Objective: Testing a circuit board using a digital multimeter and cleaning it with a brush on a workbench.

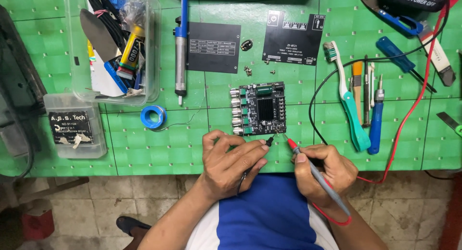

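Our left hand (230, 157) pinched a black probe (268, 142) between closed fingers, low on the green table (159, 149). Our right hand (323, 170) was wrapped tight around a red probe (308, 162), held like a pencil. Both tips touched the near edge of a black circuit board (257, 109), which lay in the middle of the table, just past our hands. Beside it on the right lay a toothbrush (347, 103) and a blue screwdriver (376, 120). On its left sat a small blue roll of solder (153, 117).
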